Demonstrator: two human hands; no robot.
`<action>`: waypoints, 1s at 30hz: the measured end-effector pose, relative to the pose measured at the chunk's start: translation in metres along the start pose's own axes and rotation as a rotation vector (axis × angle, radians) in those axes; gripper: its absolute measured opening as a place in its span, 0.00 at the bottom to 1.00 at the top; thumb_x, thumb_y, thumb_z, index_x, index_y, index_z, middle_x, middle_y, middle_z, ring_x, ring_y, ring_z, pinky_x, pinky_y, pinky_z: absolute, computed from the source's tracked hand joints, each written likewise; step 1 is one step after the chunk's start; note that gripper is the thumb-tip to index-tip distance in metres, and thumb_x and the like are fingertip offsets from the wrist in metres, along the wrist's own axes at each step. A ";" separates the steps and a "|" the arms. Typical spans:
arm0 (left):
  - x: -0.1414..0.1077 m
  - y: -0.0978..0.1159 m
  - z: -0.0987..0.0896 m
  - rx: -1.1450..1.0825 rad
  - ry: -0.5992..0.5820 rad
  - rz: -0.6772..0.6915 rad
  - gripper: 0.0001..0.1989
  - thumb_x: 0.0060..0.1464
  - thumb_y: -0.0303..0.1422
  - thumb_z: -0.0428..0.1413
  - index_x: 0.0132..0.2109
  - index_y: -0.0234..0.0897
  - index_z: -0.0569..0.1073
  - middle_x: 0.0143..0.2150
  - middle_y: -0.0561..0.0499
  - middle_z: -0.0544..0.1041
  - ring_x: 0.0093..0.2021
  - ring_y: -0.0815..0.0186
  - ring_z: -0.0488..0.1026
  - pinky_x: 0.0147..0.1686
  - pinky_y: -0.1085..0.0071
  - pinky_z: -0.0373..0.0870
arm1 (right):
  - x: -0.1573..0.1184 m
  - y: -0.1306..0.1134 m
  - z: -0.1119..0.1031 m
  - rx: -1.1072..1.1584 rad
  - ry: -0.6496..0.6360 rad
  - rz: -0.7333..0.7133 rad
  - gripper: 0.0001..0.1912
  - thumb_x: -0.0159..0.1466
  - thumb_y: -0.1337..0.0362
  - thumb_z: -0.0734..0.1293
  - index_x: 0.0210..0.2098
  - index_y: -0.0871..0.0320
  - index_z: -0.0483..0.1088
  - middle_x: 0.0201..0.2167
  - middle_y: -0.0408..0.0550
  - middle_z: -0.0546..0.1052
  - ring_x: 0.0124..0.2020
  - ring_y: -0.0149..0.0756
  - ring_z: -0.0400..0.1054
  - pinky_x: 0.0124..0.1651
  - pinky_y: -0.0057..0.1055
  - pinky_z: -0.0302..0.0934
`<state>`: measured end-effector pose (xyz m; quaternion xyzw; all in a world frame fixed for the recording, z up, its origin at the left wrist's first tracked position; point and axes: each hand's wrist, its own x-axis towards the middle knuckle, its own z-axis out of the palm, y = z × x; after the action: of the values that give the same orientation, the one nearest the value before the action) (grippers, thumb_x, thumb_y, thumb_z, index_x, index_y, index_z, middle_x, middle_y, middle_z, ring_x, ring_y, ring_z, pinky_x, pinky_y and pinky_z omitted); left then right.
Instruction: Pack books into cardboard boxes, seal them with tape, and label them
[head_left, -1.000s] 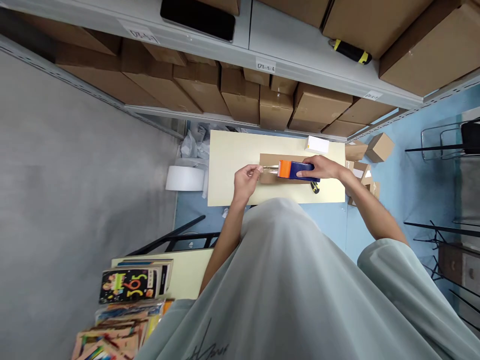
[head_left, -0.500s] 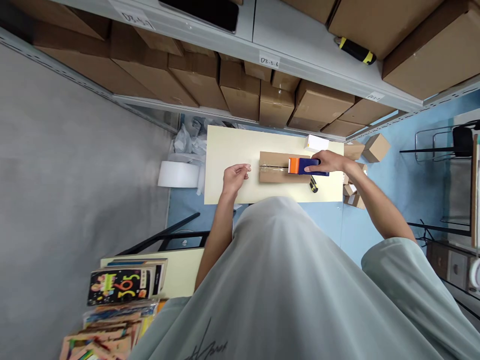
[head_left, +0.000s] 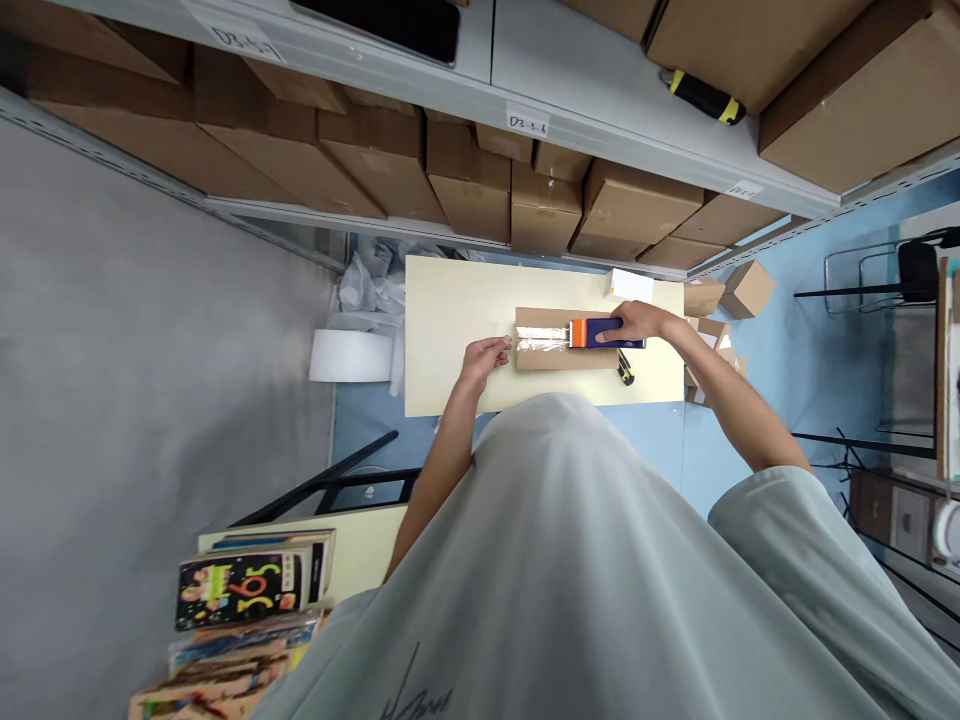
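Observation:
A cardboard box (head_left: 540, 361) lies on the cream tabletop (head_left: 450, 290), with a strip of shiny clear tape (head_left: 544, 339) along its top. My right hand (head_left: 632, 321) is wrapped round a dark blue and orange tape dispenser (head_left: 592, 333), whose orange end is over the box at the tape. Beside the box's left edge, my left hand (head_left: 486, 361) is closed, its fingertips pinched at the end of the tape. Just right of the box's near edge is a black and yellow utility knife (head_left: 625, 368).
A small white box (head_left: 628, 285) stands at the table's back right. Shelves of cartons (head_left: 546, 205) rise behind it, with another utility knife (head_left: 703, 96) on the upper shelf. A white roll (head_left: 351, 356) is at the left, books (head_left: 240, 580) at lower left, and loose cartons (head_left: 748, 289) on the right.
My right hand has moved slightly left with the tape dispenser. My left hand has come right, up to the box's edge, and the tape over the box now shines more widely.

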<state>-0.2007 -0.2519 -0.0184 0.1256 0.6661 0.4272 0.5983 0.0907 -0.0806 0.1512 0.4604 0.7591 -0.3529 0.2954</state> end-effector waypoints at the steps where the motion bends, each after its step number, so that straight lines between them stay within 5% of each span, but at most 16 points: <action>1: 0.000 -0.002 0.002 0.002 -0.005 0.006 0.21 0.41 0.46 0.75 0.35 0.35 0.82 0.33 0.46 0.83 0.28 0.70 0.70 0.35 0.68 0.76 | 0.002 0.000 0.001 0.002 0.005 0.006 0.37 0.58 0.28 0.76 0.36 0.59 0.83 0.26 0.51 0.79 0.31 0.42 0.73 0.35 0.36 0.60; 7: -0.005 -0.017 0.017 0.049 0.071 0.101 0.24 0.46 0.52 0.73 0.40 0.37 0.82 0.36 0.48 0.83 0.30 0.69 0.73 0.36 0.70 0.74 | 0.012 0.001 0.008 0.025 0.022 0.020 0.37 0.56 0.28 0.78 0.36 0.59 0.83 0.26 0.52 0.78 0.32 0.45 0.74 0.36 0.38 0.61; 12: -0.008 -0.031 0.021 0.171 0.119 0.000 0.41 0.56 0.56 0.69 0.67 0.34 0.74 0.41 0.45 0.83 0.31 0.67 0.77 0.36 0.69 0.76 | 0.020 0.002 0.014 0.016 0.054 0.008 0.36 0.54 0.28 0.79 0.34 0.58 0.82 0.25 0.53 0.77 0.32 0.46 0.74 0.36 0.39 0.61; 14: -0.011 -0.031 0.019 0.258 0.127 0.023 0.43 0.59 0.58 0.67 0.69 0.32 0.73 0.46 0.39 0.84 0.37 0.60 0.83 0.42 0.63 0.80 | 0.023 0.005 0.015 0.009 0.055 0.005 0.36 0.54 0.28 0.80 0.34 0.58 0.81 0.25 0.54 0.77 0.34 0.48 0.75 0.37 0.40 0.61; 16: -0.017 -0.025 0.019 0.356 0.163 0.161 0.41 0.62 0.59 0.64 0.69 0.33 0.74 0.59 0.30 0.82 0.56 0.50 0.83 0.57 0.55 0.79 | 0.024 0.007 0.016 0.019 0.056 -0.005 0.36 0.53 0.29 0.81 0.34 0.57 0.81 0.26 0.54 0.77 0.35 0.50 0.75 0.38 0.40 0.62; 19: -0.033 -0.009 0.030 0.541 0.085 0.520 0.48 0.64 0.62 0.60 0.78 0.34 0.65 0.81 0.28 0.61 0.84 0.44 0.54 0.79 0.49 0.56 | 0.025 0.008 0.017 0.041 0.064 -0.006 0.36 0.51 0.29 0.82 0.34 0.57 0.81 0.28 0.55 0.78 0.38 0.52 0.76 0.40 0.41 0.63; 22: -0.046 0.004 0.052 0.780 -0.163 0.723 0.65 0.53 0.65 0.69 0.82 0.30 0.55 0.86 0.27 0.45 0.87 0.37 0.33 0.83 0.40 0.38 | 0.022 0.004 0.016 0.027 0.069 0.019 0.38 0.51 0.30 0.83 0.36 0.60 0.82 0.32 0.59 0.80 0.42 0.57 0.77 0.43 0.43 0.64; 25: -0.047 0.006 0.069 0.915 -0.274 0.721 0.74 0.45 0.65 0.73 0.82 0.23 0.52 0.86 0.22 0.42 0.86 0.31 0.31 0.82 0.36 0.33 | 0.014 0.000 0.012 0.005 0.061 0.027 0.40 0.52 0.30 0.83 0.41 0.62 0.82 0.35 0.61 0.81 0.46 0.59 0.78 0.45 0.43 0.65; 30: -0.040 -0.003 0.072 1.121 -0.251 0.739 0.65 0.62 0.65 0.61 0.83 0.19 0.47 0.86 0.21 0.40 0.87 0.38 0.30 0.83 0.40 0.32 | -0.007 -0.002 0.007 -0.046 -0.005 0.012 0.41 0.61 0.30 0.77 0.50 0.63 0.82 0.41 0.61 0.84 0.49 0.57 0.79 0.47 0.41 0.68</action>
<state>-0.1248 -0.2506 0.0126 0.6842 0.6257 0.1760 0.3307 0.0925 -0.0905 0.1535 0.4571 0.7634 -0.3350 0.3100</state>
